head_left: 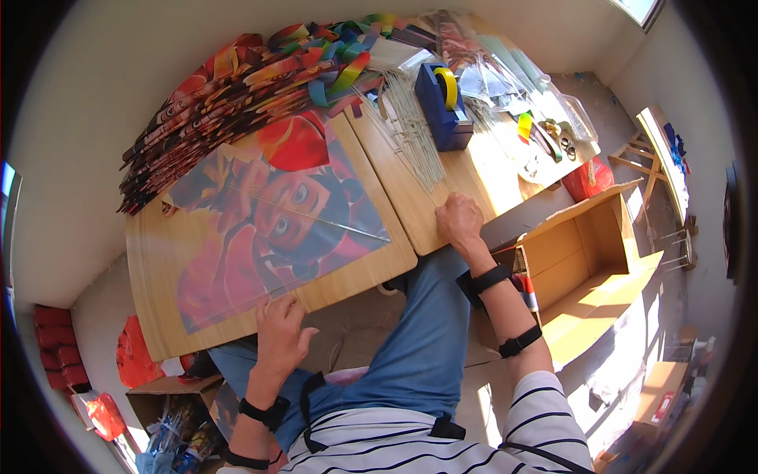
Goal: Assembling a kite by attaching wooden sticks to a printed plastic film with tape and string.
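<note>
A square printed fabric sheet (260,229) with a cartoon figure, like a kite sail, lies flat on the left wooden tabletop (150,316). A thin rod (339,224) runs across it. At the near edge, the curled fingertips of my left hand (278,336) rest on the sheet, thumb apart. My right hand (460,220) is closed in a fist on the right tabletop (395,170), near its front edge; whatever it may hold is hidden. Just beyond that fist lie many thin pale sticks (412,130), beside a blue tape dispenser (444,107) with a yellow roll.
Folded printed fabrics (229,99) and rainbow ribbons (339,71) are heaped along the back. Clear plastic bags (493,87) and small rings (567,144) lie at the far right. An open cardboard box (576,245) stands right of my legs, another box (158,387) at lower left.
</note>
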A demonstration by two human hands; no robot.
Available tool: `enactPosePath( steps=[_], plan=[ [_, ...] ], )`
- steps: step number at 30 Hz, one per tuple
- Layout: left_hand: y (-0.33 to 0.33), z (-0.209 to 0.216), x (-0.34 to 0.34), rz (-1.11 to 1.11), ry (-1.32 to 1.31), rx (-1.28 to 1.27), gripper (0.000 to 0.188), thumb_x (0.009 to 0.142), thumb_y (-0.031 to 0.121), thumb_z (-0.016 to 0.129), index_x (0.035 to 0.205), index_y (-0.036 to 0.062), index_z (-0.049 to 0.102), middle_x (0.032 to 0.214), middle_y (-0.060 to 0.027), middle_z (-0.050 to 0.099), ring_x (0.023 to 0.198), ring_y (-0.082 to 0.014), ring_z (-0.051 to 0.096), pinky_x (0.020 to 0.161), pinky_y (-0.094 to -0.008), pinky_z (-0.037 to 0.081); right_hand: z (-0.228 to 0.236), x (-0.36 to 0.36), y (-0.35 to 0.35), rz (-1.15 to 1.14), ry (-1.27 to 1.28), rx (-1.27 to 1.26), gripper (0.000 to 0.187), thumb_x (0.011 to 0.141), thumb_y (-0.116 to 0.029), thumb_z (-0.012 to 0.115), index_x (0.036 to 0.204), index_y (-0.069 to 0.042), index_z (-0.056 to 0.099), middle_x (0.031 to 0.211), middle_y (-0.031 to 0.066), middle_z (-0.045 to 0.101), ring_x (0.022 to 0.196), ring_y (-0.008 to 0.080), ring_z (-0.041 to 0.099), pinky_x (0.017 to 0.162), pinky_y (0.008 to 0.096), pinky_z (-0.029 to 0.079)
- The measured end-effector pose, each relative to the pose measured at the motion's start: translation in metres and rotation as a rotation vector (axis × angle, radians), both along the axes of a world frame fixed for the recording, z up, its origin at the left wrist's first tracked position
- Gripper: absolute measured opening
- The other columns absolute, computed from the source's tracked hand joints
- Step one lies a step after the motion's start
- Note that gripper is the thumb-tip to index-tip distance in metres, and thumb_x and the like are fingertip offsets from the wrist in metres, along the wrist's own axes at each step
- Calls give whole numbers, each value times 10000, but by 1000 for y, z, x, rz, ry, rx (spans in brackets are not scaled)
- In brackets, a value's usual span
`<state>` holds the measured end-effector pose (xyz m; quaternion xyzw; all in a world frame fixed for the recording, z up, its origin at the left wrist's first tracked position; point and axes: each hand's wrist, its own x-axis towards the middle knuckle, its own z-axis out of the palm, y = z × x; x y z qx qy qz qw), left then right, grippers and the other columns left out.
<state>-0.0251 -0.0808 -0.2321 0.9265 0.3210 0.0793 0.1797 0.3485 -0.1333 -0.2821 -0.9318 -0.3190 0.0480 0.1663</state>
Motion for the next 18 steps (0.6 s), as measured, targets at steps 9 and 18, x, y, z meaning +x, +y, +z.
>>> enactPosePath(
  steps=[9,18],
  plan=[
    [-9,2,5,6,41,-12,369,699,174,783,1007,21,648,1133,-162,593,1121,-328,552,1084,-575,280,3,12,26,-159,182,239,238,714,-190,764,843,-16,665,901,226,699,886,395,691,745,437,554],
    [-16,12,18,-36,16,-41,307,709,158,771,961,33,647,1077,-126,593,1067,-311,565,1084,-562,292,10,44,18,-194,176,228,236,729,-174,740,881,-40,619,976,171,704,904,352,692,780,436,545]
  ],
)
